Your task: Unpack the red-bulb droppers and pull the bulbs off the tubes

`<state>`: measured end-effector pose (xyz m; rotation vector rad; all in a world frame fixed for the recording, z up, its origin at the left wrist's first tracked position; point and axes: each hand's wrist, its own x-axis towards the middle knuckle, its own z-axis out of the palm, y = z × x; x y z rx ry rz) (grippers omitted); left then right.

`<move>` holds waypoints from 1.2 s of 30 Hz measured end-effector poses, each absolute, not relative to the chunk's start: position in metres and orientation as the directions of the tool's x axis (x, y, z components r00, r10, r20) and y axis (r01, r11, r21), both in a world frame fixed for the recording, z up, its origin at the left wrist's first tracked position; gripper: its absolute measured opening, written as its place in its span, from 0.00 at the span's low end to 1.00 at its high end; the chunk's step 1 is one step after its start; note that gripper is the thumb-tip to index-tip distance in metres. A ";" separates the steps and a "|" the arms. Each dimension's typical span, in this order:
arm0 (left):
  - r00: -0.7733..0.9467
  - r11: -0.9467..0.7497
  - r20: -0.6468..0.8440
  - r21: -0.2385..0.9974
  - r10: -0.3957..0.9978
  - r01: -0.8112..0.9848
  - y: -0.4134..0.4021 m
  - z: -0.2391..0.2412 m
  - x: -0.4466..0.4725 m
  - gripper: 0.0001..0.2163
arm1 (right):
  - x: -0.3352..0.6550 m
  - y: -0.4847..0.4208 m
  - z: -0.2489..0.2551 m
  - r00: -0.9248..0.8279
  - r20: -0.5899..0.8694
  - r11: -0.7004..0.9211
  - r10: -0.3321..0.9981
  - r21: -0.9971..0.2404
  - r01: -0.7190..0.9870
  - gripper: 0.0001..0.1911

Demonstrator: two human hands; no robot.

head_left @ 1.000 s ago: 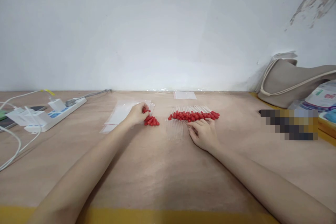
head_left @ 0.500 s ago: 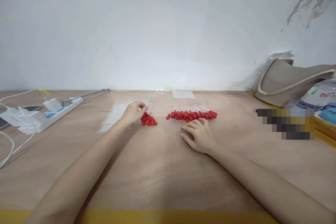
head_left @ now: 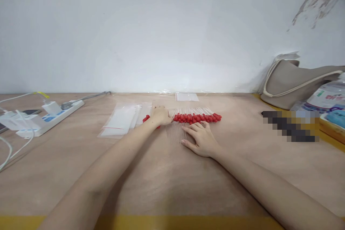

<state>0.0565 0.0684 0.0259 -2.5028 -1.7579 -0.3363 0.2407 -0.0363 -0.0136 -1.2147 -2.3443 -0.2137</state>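
A row of droppers with red bulbs (head_left: 198, 118) and thin clear tubes lies across the middle of the table. My left hand (head_left: 161, 115) is at the row's left end, palm down, its thumb against the leftmost bulbs. Its fingertips are hidden, so I cannot make out whether a dropper is between them. Beneath and behind that hand, a smaller group of red-bulbed droppers (head_left: 146, 118) is partly covered. My right hand (head_left: 202, 139) is open, fingers spread, touching the table just in front of the row. Beside its thumb lie several clear tubes (head_left: 174, 133) pointing toward me.
Clear zip bags (head_left: 114, 120) lie left of my left hand, and another small bag (head_left: 187, 97) lies near the wall. A power strip (head_left: 58, 116) with chargers and cables is on the left. At right are a grey bag (head_left: 285, 82) and a clear plastic bottle (head_left: 327, 95).
My left hand has moved right, from the small dropper group to the left end of the long row, covering the separate dropper there. My right hand has shifted slightly left.
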 end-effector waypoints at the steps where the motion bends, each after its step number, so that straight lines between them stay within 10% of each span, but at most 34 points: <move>1: 0.305 -0.326 0.204 0.076 0.930 0.942 0.071 0.024 0.059 0.13 | 0.241 -0.036 -0.013 -0.487 0.485 0.595 0.726 -0.088 0.799 0.25; 9: 0.225 -0.269 0.321 0.102 0.920 0.958 0.052 0.038 0.050 0.14 | 0.241 -0.031 -0.019 -0.384 0.542 0.555 0.747 -0.190 0.810 0.23; 14: 0.479 -0.609 0.520 0.103 0.707 0.786 0.008 0.029 0.019 0.09 | 0.243 -0.023 -0.023 -0.170 0.718 0.514 0.675 -0.292 0.807 0.29; 24: 0.486 -0.750 0.684 0.136 0.544 0.648 -0.016 -0.011 0.000 0.07 | 0.240 -0.025 -0.021 -0.482 0.681 0.670 0.551 -0.017 0.742 0.22; 36: 0.580 -0.796 0.676 0.017 0.455 0.605 -0.019 -0.011 0.009 0.16 | 0.226 -0.033 -0.020 -0.537 0.635 0.715 0.555 -0.033 0.699 0.13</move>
